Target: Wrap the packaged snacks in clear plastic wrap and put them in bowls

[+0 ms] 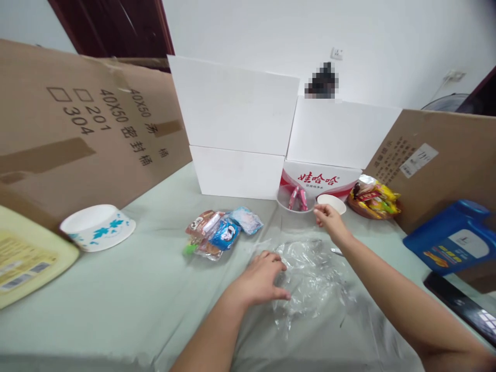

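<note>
My left hand (264,276) is open, fingers and thumb spread, at the left edge of a crumpled clear plastic bag (310,281) on the table. Farther forward, my right hand (330,221) has its fingertips pinched together in front of a white paper bowl (334,203). Whatever may be between those fingertips is too small to make out. To their left stands a clear plastic bowl (284,199) holding pink-wrapped packets (298,198). A small metallic object (337,251) lies by the bag, under my right wrist.
Wrapped snacks (220,230) lie left of centre. A paper bowl with blue leaves (98,227) and a yellow jug (31,258) stand left. On the right are a basket of yellow packets (374,199), a blue bottle (445,237) and a black phone (461,305). Cardboard (236,124) walls the back.
</note>
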Available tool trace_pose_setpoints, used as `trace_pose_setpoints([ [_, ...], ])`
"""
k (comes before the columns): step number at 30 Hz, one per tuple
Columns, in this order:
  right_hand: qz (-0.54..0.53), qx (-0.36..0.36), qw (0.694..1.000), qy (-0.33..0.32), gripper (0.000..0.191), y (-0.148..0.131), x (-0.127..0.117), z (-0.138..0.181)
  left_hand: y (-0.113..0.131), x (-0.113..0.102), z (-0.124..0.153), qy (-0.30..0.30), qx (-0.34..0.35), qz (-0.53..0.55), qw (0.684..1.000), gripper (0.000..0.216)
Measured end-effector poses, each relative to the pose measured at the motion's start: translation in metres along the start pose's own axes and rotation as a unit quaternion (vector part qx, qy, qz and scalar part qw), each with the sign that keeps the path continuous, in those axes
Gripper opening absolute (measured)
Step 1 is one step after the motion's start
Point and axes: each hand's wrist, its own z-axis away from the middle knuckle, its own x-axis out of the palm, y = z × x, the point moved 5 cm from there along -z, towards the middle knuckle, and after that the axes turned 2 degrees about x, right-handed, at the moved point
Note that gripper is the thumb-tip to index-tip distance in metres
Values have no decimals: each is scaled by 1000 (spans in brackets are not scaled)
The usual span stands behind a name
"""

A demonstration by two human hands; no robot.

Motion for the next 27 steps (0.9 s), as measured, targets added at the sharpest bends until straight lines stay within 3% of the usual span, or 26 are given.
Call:
trace_pose_setpoints([
  [4,108,-87,986,-95,37,14,25,64,-5,-4,-4,50,-48,-25,997,37],
  [7,332,-179,908,-185,58,26,44,117,-16,-8,-4,102,-128,-70,984,43],
  [9,430,-164,866,-198,70,35,44,141,-21,-8,-3,119,-169,-97,974,49],
  [11,472,-137,848,-198,83,39,38,157,-24,-7,-3,113,-184,-118,969,51],
  [17,482,-159,847,-156,75,35,19,149,-24,-2,-5,87,-153,-150,973,55],
  [22,496,-119,850,-135,83,50,10,124,-33,-4,-5,84,-178,-166,966,53],
  [25,456,-157,870,-99,68,32,-2,133,-30,-12,-4,116,-175,-166,964,47],
  [27,404,-198,885,-117,56,14,-10,153,-21,-18,-2,143,-143,-141,969,33],
])
